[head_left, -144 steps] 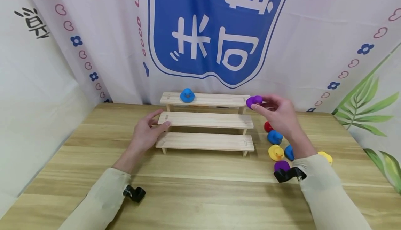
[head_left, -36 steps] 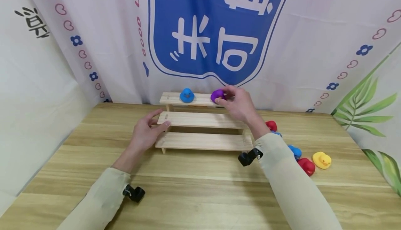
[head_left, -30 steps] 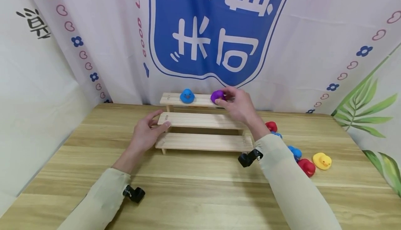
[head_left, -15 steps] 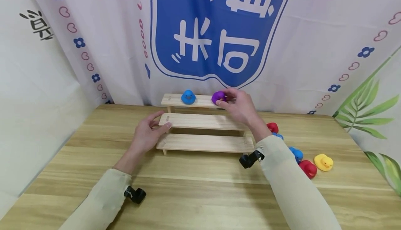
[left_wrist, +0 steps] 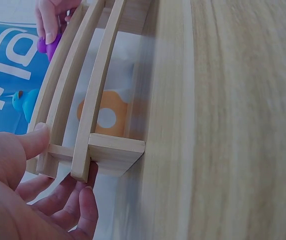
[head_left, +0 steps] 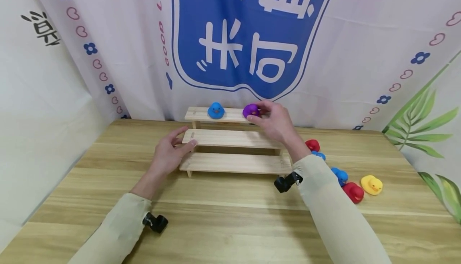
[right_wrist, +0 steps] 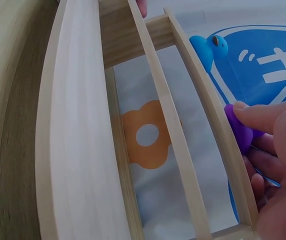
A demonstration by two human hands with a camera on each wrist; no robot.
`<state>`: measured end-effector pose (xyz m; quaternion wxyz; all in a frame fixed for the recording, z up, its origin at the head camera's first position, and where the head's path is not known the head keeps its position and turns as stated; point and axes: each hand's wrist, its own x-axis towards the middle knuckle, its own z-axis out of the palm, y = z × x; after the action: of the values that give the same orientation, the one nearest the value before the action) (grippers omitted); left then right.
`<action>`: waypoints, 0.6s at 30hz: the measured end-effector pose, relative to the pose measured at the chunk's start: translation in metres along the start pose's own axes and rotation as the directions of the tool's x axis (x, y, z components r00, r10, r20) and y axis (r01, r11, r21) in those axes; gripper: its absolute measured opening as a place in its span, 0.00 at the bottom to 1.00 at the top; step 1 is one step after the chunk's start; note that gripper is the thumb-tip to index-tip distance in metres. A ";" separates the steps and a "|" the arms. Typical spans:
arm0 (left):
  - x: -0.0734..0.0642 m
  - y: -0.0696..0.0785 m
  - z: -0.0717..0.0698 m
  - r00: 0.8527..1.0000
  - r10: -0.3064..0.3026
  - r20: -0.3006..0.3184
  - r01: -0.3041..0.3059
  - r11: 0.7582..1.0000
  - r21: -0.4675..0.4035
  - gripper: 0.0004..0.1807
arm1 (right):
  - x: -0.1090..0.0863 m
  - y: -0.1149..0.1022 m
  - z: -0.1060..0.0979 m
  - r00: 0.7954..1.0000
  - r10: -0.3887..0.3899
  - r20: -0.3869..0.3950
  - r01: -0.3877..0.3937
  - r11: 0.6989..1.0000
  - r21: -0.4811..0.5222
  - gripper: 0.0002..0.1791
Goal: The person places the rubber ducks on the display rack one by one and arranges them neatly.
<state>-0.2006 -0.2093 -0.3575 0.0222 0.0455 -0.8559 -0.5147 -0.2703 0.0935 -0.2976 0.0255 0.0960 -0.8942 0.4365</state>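
Note:
A three-tier wooden display stand [head_left: 235, 163] is on the table. My left hand [head_left: 168, 154] grips the left end of its middle board, thumb on top; the left wrist view shows the fingers curled beneath the board ends. On the top board sits a blue rubber duck [head_left: 216, 111], facing me. To its right, a purple rubber duck [head_left: 250, 111] rests on the same board, pinched between thumb and fingers of my right hand [head_left: 275, 120]. The right wrist view also shows the purple duck [right_wrist: 240, 129] at the board, partly covered by that hand.
Right of the stand lie more ducks on the table: a red one [head_left: 312, 145], a blue one [head_left: 339, 176], another red one [head_left: 354, 192] and a yellow one [head_left: 371, 185]. My right forearm hides part of this group. A printed curtain [head_left: 144, 56] hangs right behind the stand.
Since the oldest frame, my right hand has carried the purple duck leftward from the stand's right end onto the top board. Over the last second both hands have stayed in place.

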 end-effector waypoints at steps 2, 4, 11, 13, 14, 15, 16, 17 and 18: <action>0.000 0.001 0.001 1.000 0.000 -0.001 0.000 1.000 0.001 0.38 | 0.000 0.001 -0.001 1.000 0.004 0.003 -0.004 1.000 0.006 0.28; 0.000 0.000 0.001 1.000 0.000 -0.003 0.000 1.000 0.004 0.38 | 0.000 0.001 -0.002 1.000 0.004 0.009 -0.004 1.000 0.012 0.28; 0.001 -0.001 0.001 1.000 -0.002 0.002 0.002 1.000 0.007 0.39 | -0.001 0.003 -0.001 1.000 0.008 0.016 -0.009 0.999 0.032 0.27; 0.001 -0.002 0.001 1.000 -0.007 0.001 0.007 1.000 0.010 0.38 | -0.001 0.002 0.000 1.000 0.007 0.010 -0.007 1.000 0.028 0.27; 0.001 -0.001 0.001 1.000 -0.007 0.003 0.007 1.000 0.011 0.38 | -0.001 0.002 0.000 1.000 0.007 0.006 -0.007 1.000 0.026 0.27; 0.001 -0.001 0.001 1.000 -0.006 0.005 0.006 1.000 0.008 0.39 | -0.001 0.002 0.000 1.000 0.007 0.000 -0.007 1.000 0.023 0.28; 0.001 -0.001 0.001 1.000 -0.011 0.007 0.011 1.000 0.005 0.38 | -0.001 0.001 0.001 1.000 0.007 -0.006 -0.006 1.000 0.021 0.28; 0.001 -0.001 0.001 1.000 -0.011 0.008 0.011 1.000 0.006 0.39 | -0.001 0.001 0.001 1.000 0.009 -0.010 -0.009 1.000 0.022 0.28; 0.001 0.000 0.001 1.000 -0.013 0.009 0.013 1.000 0.005 0.39 | -0.001 0.000 0.001 1.000 0.010 -0.014 -0.010 1.000 0.024 0.28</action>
<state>-0.2019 -0.2090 -0.3582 0.0150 0.0488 -0.8569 -0.5130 -0.2695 0.0926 -0.2988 0.0284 0.0887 -0.8891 0.4482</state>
